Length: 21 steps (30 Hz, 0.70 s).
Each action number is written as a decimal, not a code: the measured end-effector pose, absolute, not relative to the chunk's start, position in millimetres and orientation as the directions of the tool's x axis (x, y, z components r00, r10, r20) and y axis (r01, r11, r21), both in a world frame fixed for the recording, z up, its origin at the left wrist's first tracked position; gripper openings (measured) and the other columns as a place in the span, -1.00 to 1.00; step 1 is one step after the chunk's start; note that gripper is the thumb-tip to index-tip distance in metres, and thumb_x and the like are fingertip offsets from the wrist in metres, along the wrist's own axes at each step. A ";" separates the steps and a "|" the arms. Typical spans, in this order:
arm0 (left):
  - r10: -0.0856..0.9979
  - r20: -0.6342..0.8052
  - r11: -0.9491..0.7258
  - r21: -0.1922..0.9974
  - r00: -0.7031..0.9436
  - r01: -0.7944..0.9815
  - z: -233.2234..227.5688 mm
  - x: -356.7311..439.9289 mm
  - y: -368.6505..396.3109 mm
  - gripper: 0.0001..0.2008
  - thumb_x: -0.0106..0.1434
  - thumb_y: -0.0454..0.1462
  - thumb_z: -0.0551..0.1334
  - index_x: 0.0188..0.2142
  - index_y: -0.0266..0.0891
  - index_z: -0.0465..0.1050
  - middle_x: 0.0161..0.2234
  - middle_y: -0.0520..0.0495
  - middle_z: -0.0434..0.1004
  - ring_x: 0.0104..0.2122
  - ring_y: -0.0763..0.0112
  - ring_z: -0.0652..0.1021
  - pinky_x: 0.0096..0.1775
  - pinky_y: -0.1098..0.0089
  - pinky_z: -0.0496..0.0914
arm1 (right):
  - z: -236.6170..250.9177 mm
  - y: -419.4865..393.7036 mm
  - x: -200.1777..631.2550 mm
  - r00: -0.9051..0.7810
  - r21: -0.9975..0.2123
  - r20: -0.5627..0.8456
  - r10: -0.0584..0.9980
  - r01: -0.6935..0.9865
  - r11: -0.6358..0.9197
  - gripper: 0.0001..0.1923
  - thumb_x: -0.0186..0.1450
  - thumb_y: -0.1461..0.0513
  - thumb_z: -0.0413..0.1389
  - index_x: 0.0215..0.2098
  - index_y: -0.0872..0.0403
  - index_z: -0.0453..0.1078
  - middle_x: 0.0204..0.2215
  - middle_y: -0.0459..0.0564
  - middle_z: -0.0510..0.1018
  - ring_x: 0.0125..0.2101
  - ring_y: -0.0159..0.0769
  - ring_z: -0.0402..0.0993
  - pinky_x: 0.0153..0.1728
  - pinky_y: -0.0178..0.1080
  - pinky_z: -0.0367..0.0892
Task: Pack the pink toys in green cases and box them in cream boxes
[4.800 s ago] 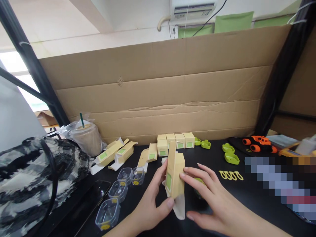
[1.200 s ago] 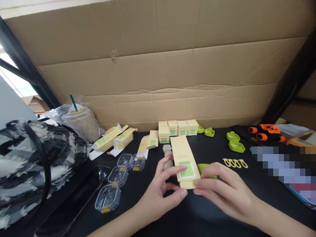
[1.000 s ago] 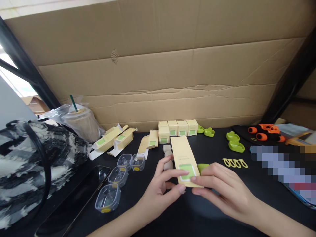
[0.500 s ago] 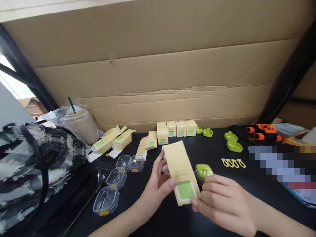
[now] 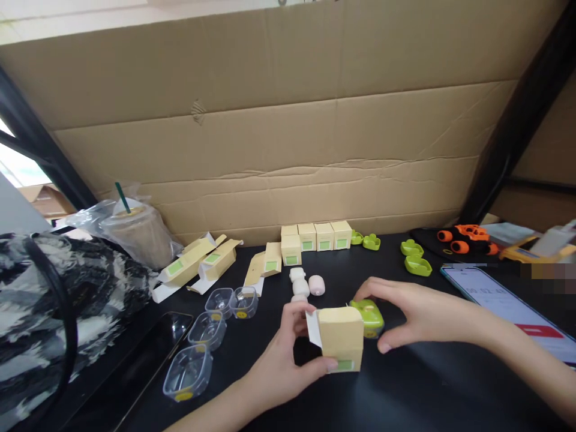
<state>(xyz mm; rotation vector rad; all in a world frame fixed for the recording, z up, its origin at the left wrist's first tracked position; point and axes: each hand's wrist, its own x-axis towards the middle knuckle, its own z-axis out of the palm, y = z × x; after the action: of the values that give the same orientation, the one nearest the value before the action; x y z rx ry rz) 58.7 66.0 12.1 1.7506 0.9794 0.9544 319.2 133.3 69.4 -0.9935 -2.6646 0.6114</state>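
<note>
head view: at left, clear tubs [image 5: 188,373] on a dark table [image 5: 405,396]; then, at front centre, left hand [image 5: 283,360] grasping a cream carton [image 5: 341,337] between thumb and fingers. probably light, stiff card, easily dented; best held by the side walls, with little squeeze. just right of the carton, a green-lidded tub [image 5: 369,317], likely smooth and slippery, best taken by opposite sides. around that tub, right hand [image 5: 414,307], fingers and thumb spread; whether gripping, impossible to tell.
</note>
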 end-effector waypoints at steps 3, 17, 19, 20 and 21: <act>0.903 0.172 -0.280 0.930 0.394 0.237 13.8 59.6 65.8 -0.46 0.12 -0.28 0.32 -0.06 -0.06 -0.02 -0.08 -0.06 0.35 -0.04 0.28 0.43 0.01 0.21 0.27 | 65.0 130.8 315.9 -0.706 -0.448 0.075 0.705 0.608 0.656 -0.60 0.08 0.24 0.28 -0.11 -0.01 0.37 -0.22 -0.07 0.53 -0.24 -0.16 0.50 -0.24 -0.18 0.41; 0.891 0.190 -0.295 0.933 0.412 0.207 15.1 61.1 65.5 -0.43 0.15 -0.27 0.30 -0.03 -0.09 -0.10 0.06 -0.20 0.30 0.04 0.20 0.39 0.02 0.17 0.27 | 56.5 115.3 265.7 -0.492 -0.677 0.575 0.654 0.162 0.718 -0.58 0.24 0.23 0.19 0.04 -0.05 0.22 -0.03 0.01 0.48 -0.04 -0.21 0.45 -0.09 -0.13 0.45; 0.889 0.197 -0.300 0.933 0.413 0.201 15.2 61.5 65.3 -0.42 0.16 -0.26 0.30 -0.02 -0.10 -0.11 0.07 -0.22 0.29 0.06 0.18 0.38 0.03 0.17 0.27 | 57.0 105.5 262.4 -0.551 -0.680 0.537 0.639 0.166 0.714 -0.55 0.23 0.24 0.21 0.05 -0.03 0.21 -0.06 0.02 0.50 -0.09 -0.21 0.49 -0.11 -0.15 0.46; 0.890 0.196 -0.300 0.931 0.412 0.206 15.2 61.6 65.0 -0.43 0.16 -0.26 0.29 -0.03 -0.11 -0.11 0.06 -0.22 0.30 0.06 0.18 0.39 0.03 0.17 0.27 | 58.3 101.2 262.9 -0.574 -0.674 0.519 0.633 0.181 0.716 -0.55 0.22 0.24 0.22 0.04 -0.02 0.22 -0.08 0.02 0.51 -0.12 -0.21 0.50 -0.13 -0.16 0.46; 0.891 0.192 -0.300 0.929 0.412 0.215 15.2 61.7 64.8 -0.44 0.16 -0.26 0.29 -0.04 -0.11 -0.10 0.05 -0.21 0.31 0.04 0.18 0.40 0.02 0.17 0.28 | 60.2 97.5 264.3 -0.591 -0.665 0.503 0.631 0.201 0.719 -0.55 0.21 0.23 0.23 0.03 -0.01 0.23 -0.10 0.02 0.52 -0.13 -0.21 0.50 -0.15 -0.18 0.46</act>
<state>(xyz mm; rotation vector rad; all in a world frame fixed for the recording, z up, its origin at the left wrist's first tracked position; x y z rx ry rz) 61.7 64.8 15.2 1.7635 0.9620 0.9371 264.3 97.5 60.2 -0.6275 -2.1598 0.7227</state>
